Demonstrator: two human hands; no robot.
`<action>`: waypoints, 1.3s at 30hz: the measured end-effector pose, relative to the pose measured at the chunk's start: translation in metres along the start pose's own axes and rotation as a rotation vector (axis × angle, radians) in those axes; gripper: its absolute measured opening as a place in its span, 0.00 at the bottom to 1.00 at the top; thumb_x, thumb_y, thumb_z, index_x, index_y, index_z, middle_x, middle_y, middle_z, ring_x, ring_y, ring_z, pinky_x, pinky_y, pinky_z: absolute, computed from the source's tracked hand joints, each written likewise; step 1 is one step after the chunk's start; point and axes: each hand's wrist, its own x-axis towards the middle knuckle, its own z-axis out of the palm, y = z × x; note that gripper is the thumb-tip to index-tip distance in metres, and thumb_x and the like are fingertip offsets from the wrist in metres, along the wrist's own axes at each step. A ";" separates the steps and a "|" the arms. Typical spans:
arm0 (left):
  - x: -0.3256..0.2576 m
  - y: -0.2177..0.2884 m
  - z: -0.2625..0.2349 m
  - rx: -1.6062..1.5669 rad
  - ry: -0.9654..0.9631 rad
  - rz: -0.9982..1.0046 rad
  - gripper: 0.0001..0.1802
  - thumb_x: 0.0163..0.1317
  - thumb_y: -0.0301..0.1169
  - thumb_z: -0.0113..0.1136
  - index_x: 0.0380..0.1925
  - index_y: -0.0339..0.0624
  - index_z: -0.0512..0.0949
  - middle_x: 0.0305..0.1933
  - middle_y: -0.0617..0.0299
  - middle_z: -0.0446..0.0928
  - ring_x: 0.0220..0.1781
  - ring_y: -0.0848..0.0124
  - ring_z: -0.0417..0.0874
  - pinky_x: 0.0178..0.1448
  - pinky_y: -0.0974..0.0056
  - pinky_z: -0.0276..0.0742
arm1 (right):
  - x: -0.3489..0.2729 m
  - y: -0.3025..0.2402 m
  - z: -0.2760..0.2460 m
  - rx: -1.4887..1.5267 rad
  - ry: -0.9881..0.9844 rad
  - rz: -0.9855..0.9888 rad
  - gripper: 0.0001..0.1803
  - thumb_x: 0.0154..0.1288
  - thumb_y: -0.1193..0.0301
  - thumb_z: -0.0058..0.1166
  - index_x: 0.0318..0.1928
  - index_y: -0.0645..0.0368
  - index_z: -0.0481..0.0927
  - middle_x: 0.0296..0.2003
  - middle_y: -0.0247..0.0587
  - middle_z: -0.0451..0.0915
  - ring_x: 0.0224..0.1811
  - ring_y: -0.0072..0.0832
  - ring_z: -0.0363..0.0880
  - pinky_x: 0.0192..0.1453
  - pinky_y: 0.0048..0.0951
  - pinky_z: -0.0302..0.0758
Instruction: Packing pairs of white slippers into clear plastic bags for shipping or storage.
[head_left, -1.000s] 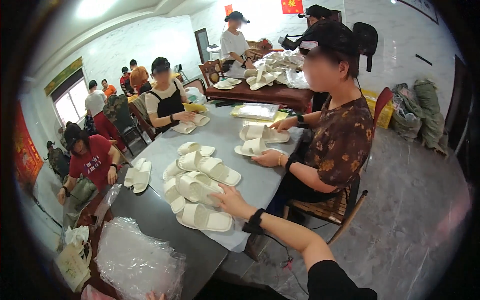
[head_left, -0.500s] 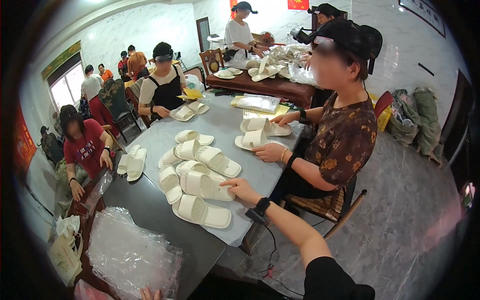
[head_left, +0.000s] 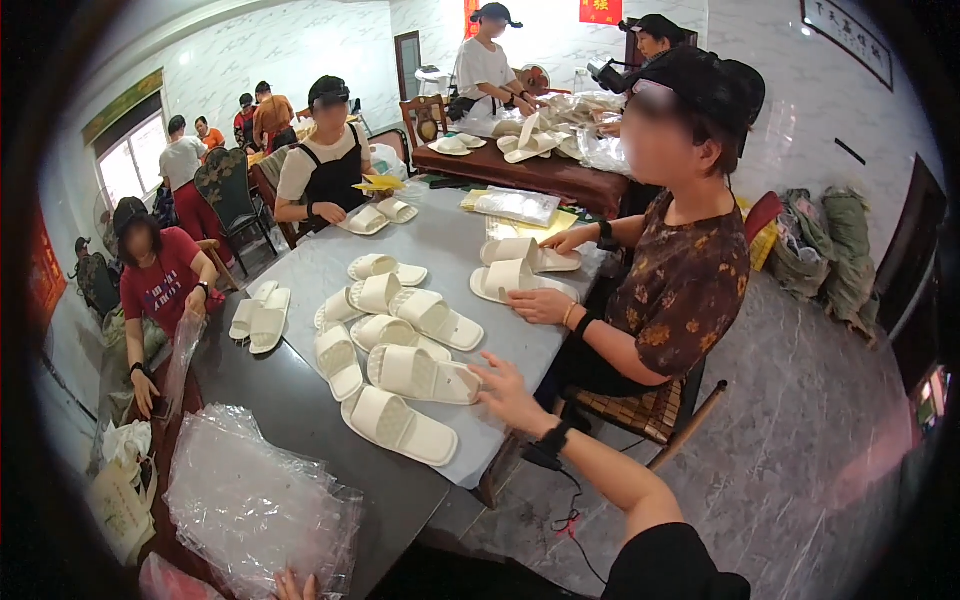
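Observation:
My right hand point(head_left: 510, 395) reaches over the table edge with its fingers stretched and apart, right at the heel of a cream slipper point(head_left: 410, 373). Whether the fingertips press on that heel I cannot tell. Around it lie several more cream slippers, among them one in front point(head_left: 400, 425) and one behind point(head_left: 437, 318). At the lower edge, only the fingers of my left hand point(head_left: 295, 585) show, spread on a stack of clear plastic bags point(head_left: 250, 495).
Across the grey table point(head_left: 310, 400), a person at the right touches a pair of slippers point(head_left: 520, 280). A person at the far side has another pair point(head_left: 378, 216). At the left, a person in red handles a clear bag point(head_left: 185, 350) near a third pair point(head_left: 262, 317).
The slipper by my right hand has shifted right and toward me, apart from the one behind it. My right hand has moved right and its fingers have spread. The person in red has lifted a bag.

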 end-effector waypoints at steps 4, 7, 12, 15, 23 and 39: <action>-0.006 -0.002 -0.002 0.030 -0.014 -0.026 0.42 0.60 0.58 0.64 0.74 0.61 0.67 0.82 0.48 0.52 0.83 0.43 0.45 0.76 0.24 0.36 | -0.025 0.000 -0.108 0.135 0.196 0.239 0.24 0.61 0.75 0.59 0.59 0.62 0.77 0.63 0.48 0.76 0.62 0.37 0.77 0.60 0.37 0.77; -0.014 -0.003 -0.004 0.068 -0.013 -0.038 0.41 0.60 0.57 0.64 0.73 0.61 0.68 0.82 0.48 0.52 0.83 0.43 0.46 0.76 0.25 0.37 | -0.057 0.056 -0.175 0.646 0.535 0.515 0.37 0.75 0.76 0.46 0.80 0.54 0.50 0.73 0.46 0.65 0.67 0.31 0.73 0.52 0.27 0.81; -0.004 0.004 0.001 -0.096 0.029 -0.050 0.40 0.56 0.58 0.67 0.68 0.58 0.73 0.80 0.48 0.57 0.81 0.42 0.50 0.76 0.28 0.39 | -0.089 0.048 -0.116 0.251 0.431 0.373 0.35 0.64 0.82 0.46 0.74 0.63 0.64 0.54 0.44 0.80 0.52 0.30 0.79 0.60 0.28 0.75; 0.014 0.010 0.006 -0.005 0.016 -0.010 0.41 0.53 0.63 0.67 0.64 0.57 0.76 0.78 0.47 0.59 0.82 0.43 0.50 0.74 0.24 0.36 | -0.073 0.000 -0.074 0.568 0.102 0.327 0.35 0.71 0.81 0.52 0.76 0.61 0.61 0.47 0.40 0.84 0.46 0.25 0.82 0.55 0.30 0.79; -0.012 0.008 0.001 0.010 0.054 -0.088 0.40 0.54 0.62 0.66 0.65 0.60 0.75 0.77 0.50 0.60 0.81 0.44 0.49 0.74 0.24 0.34 | 0.097 -0.284 0.010 0.651 -0.709 -0.471 0.49 0.68 0.77 0.54 0.81 0.46 0.39 0.30 0.41 0.85 0.30 0.33 0.83 0.42 0.35 0.79; -0.002 0.005 0.005 -0.025 0.030 -0.065 0.41 0.53 0.62 0.67 0.66 0.61 0.74 0.78 0.51 0.58 0.82 0.46 0.47 0.75 0.23 0.33 | 0.084 -0.311 0.044 0.689 -0.871 -0.520 0.31 0.66 0.77 0.54 0.70 0.58 0.67 0.26 0.43 0.83 0.27 0.29 0.83 0.37 0.33 0.80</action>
